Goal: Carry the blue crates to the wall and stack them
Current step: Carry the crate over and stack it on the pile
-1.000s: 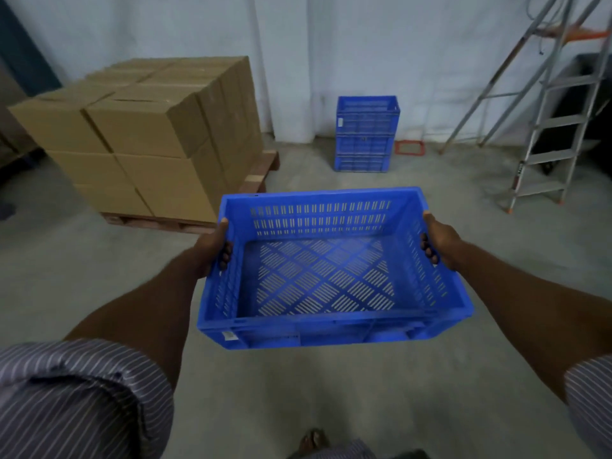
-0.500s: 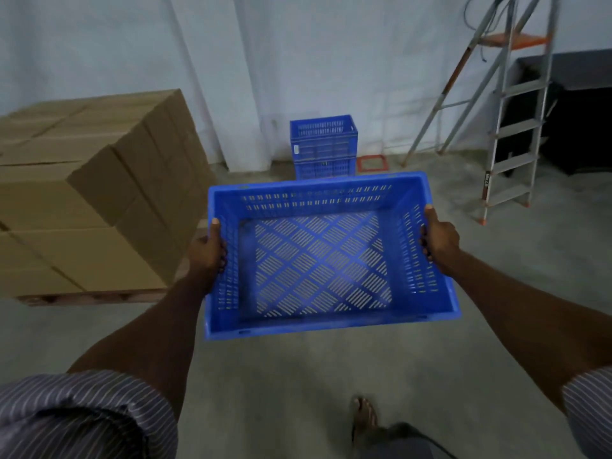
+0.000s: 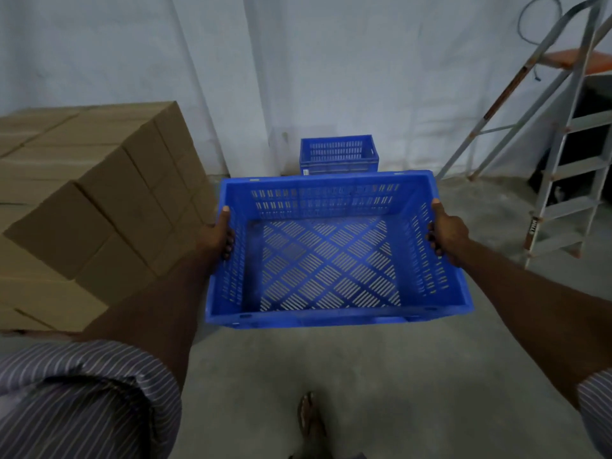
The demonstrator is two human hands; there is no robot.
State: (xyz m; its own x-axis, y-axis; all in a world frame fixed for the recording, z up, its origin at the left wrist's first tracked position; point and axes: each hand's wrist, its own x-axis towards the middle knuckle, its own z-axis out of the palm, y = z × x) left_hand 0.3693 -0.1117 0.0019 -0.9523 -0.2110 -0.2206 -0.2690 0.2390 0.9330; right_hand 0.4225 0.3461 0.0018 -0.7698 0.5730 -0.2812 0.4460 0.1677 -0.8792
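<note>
Blue perforated plastic crate clamped at its sides by left hand and right hand; stacked blue crates beyond it now nearer, drop-off likely soon.

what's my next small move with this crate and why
Probably walk straight ahead to the stack at the wall, holding the crate level. The left hand and right hand grip its side rims, and the stack lies directly ahead across the floor, with boxes to the left and a ladder to the right.
</note>
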